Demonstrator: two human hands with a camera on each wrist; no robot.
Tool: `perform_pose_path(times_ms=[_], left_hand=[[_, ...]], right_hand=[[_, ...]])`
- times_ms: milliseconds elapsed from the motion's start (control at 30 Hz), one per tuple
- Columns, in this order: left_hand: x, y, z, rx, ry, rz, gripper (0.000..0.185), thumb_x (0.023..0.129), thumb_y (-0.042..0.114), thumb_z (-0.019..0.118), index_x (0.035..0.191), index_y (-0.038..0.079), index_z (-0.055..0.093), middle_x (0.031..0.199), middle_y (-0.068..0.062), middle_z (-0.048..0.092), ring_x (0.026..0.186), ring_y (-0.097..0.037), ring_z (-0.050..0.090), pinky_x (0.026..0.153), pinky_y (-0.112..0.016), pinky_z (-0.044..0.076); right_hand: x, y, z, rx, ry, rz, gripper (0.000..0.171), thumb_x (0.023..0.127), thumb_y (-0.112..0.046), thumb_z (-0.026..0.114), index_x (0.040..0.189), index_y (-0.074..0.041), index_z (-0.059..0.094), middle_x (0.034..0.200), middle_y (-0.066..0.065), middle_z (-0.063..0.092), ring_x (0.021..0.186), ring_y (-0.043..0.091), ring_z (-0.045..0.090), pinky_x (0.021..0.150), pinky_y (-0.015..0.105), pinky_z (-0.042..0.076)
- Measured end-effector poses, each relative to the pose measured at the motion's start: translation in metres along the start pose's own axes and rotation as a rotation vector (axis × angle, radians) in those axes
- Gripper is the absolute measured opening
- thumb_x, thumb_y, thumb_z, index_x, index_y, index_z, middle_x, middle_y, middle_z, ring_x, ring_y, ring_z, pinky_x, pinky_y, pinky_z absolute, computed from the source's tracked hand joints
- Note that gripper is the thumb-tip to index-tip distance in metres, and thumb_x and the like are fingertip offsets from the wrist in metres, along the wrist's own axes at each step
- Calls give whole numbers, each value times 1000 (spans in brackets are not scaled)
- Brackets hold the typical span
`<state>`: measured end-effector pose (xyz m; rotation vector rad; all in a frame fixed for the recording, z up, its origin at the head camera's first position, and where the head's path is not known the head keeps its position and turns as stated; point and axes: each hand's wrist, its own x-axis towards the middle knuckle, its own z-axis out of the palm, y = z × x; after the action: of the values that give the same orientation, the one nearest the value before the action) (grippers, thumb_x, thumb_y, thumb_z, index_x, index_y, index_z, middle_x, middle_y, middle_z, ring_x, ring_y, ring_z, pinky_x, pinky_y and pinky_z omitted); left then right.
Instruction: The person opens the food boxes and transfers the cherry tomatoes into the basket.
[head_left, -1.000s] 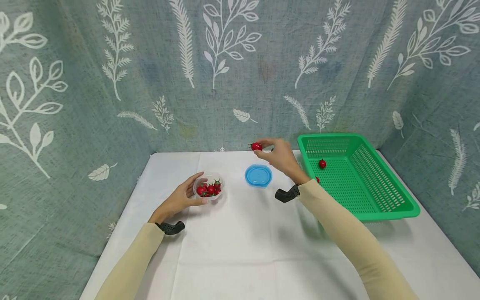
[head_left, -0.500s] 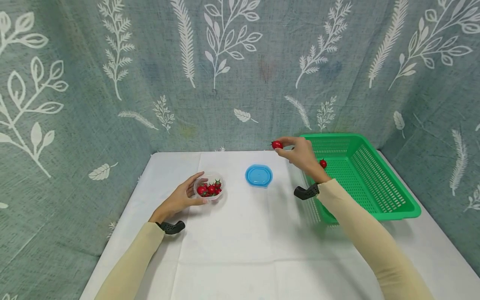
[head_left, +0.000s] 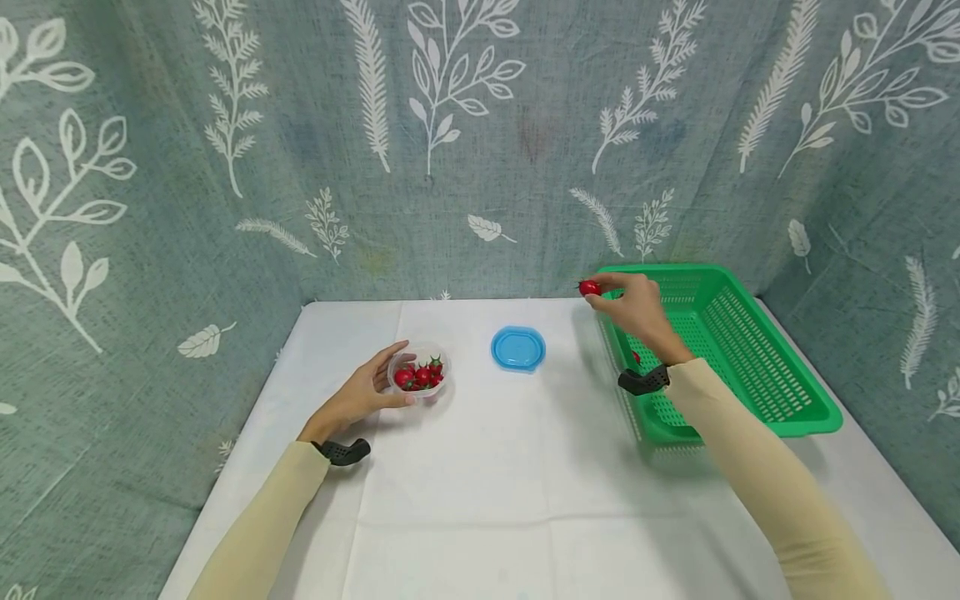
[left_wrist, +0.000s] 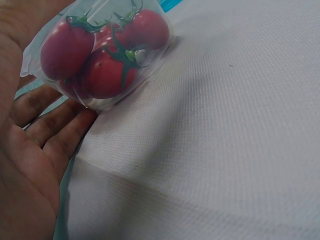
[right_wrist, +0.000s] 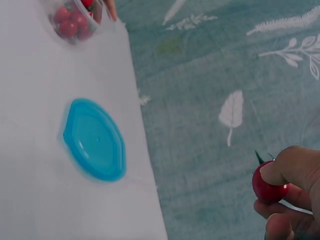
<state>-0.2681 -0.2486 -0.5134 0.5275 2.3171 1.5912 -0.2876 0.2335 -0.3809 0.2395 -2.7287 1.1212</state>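
Head view: right hand (head_left: 637,310) pinches one tomato (head_left: 589,287); left hand (head_left: 366,392) cups one tub (head_left: 424,350), one blue lid (head_left: 518,348) between.

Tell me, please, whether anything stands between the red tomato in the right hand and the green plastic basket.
Nothing visible except the left rim of the green plastic basket; the blue plastic lid lies left of the held red tomato.

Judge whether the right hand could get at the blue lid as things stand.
Probably yes: the blue lid lies uncovered, with no barrier visible between it and the right hand. That hand pinches a tomato, though, so it would likely need freeing first.
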Motion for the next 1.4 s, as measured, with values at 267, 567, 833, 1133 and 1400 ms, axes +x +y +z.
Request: perform_pose_path(times_ms=[267,567,833,1133,1400], left_hand=[[0,2,-1,10,7,-10,107,83,34,89,166,27,22,168,-4,26,155,-32,22,122,-51,27],[0,2,-1,23,13,-7,105,84,33,89,165,29,23,170,-5,19,155,-33,21,122,-52,27],[0,2,0,14,10,-1,107,83,34,90,165,28,23,170,-7,18,155,-34,20,123,-53,26],[1,-3,0,9,10,2,106,83,32,89,165,27,23,169,-7,21,155,-32,22,122,-52,27],[1,-5,-2,-1,4,1,106,83,30,90,165,26,23,169,-6,22,155,-31,22,122,-50,27]], right_hand=[[-6,24,-15,31,3,60,41,99,-29,72,134,-8,69,124,17,70,77,29,70,62,34,58],[-11,49,-27,6,-8,108,41,101,-30,68,136,-8,66,134,19,66,100,42,67,77,49,57],[-15,69,-35,-11,-7,148,44,101,-32,68,137,-6,65,134,21,65,97,36,69,74,45,60],[-19,92,-41,-9,-4,172,46,101,-27,69,137,2,63,127,29,65,93,44,68,75,53,60],[-19,105,-44,-31,-28,230,45,101,-27,69,134,3,64,126,32,64,92,45,69,75,56,59]])
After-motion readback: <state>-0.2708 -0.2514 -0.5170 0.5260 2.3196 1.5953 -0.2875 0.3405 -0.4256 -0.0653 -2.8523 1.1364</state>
